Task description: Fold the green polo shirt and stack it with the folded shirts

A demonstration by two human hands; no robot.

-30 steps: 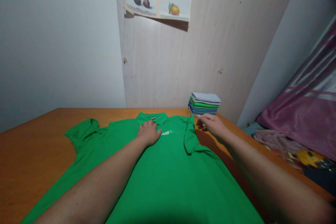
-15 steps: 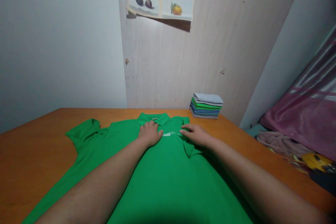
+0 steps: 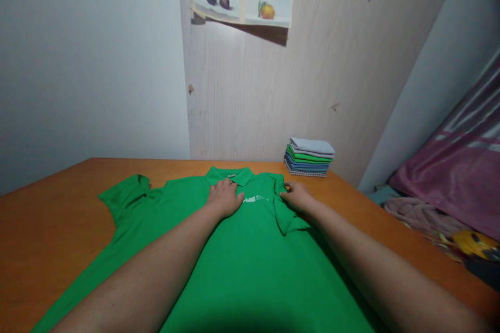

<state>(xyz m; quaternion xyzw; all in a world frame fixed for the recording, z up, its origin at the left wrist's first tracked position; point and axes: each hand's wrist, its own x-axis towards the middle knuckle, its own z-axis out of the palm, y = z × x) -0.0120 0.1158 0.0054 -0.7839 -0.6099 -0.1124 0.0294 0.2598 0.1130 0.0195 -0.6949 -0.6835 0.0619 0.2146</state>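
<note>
A green fabric polo shirt (image 3: 250, 257) is spread on the orange-brown bench (image 3: 42, 223), pressed by the flattened left hand (image 3: 225, 199); whether its folded sleeve (image 3: 284, 220) is pinched by the right hand (image 3: 299, 197) cannot be told.

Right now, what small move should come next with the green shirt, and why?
Probably smooth the turned-in sleeve flat with the right hand: that hand is right at it, and its folds look uneven. The left hand, resting below the collar, could steady the green shirt.

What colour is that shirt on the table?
The shirt is green with a white chest print, shown best in the head view.
</note>
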